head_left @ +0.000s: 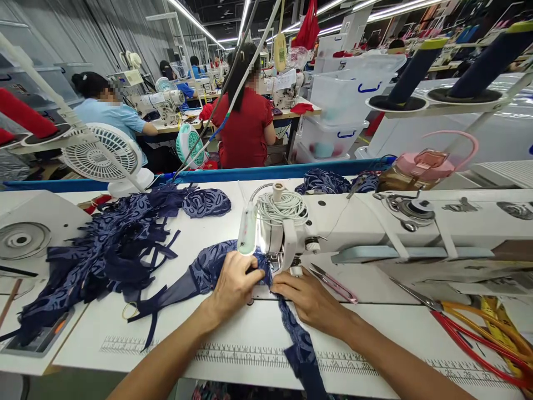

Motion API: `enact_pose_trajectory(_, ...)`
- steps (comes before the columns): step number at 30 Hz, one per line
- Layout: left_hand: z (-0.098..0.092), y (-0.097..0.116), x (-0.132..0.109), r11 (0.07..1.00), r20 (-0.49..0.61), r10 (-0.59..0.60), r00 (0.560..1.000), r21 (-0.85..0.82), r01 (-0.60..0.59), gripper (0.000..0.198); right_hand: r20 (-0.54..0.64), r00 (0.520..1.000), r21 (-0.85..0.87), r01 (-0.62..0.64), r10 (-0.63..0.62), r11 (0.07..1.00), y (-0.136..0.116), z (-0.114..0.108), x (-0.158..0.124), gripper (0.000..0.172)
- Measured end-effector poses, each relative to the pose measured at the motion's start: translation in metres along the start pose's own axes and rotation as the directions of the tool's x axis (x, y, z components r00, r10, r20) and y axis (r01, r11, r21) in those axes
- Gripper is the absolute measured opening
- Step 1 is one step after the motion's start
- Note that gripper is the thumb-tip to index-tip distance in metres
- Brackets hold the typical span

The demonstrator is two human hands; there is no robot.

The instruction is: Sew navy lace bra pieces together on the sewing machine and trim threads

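Observation:
Navy patterned lace fabric lies under the head of a white sewing machine, and a strip of it hangs over the table's front edge. My left hand is closed on the fabric just left of the needle area, thumb and forefinger together. Close to the presser foot on the right, my right hand pinches the fabric's edge with its fingertips. The needle itself is too small to make out. A navy fabric pile sits to the left.
Pink-handled snips lie right of my right hand. Large scissors with red and orange handles are at the far right. A printed ruler runs along the front. Behind the table stand a white fan and a pink-lidded jug; two people sit beyond.

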State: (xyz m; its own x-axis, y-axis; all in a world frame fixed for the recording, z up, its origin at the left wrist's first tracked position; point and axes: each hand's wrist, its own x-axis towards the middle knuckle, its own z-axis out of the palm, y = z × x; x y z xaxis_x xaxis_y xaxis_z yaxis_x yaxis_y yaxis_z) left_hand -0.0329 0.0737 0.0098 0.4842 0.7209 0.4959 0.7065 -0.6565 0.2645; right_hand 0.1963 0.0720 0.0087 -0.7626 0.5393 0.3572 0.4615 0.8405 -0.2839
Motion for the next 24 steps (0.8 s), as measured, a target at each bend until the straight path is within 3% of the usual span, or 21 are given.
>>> enact_pose_trajectory(3,-0.001,0.003,0.000,0.981,0.017,0.163,0.987,0.103,-0.164,0.031,-0.025,1.000,-0.020,-0.013,0.013,1.000,-0.002,0.000,-0.003,0.045)
enact_pose_trajectory(14,0.007,0.008,-0.006,0.982,0.073,0.112,0.991,0.143,-0.121,0.035,-0.061,0.998,-0.065,-0.014,0.010,0.998,-0.001,-0.001,-0.005,0.054)
enact_pose_trajectory(24,0.012,0.006,0.002,0.979,-0.052,0.116,0.992,0.175,-0.105,0.027,0.000,1.000,-0.101,-0.009,0.009,0.995,0.005,0.003,-0.006,0.068)
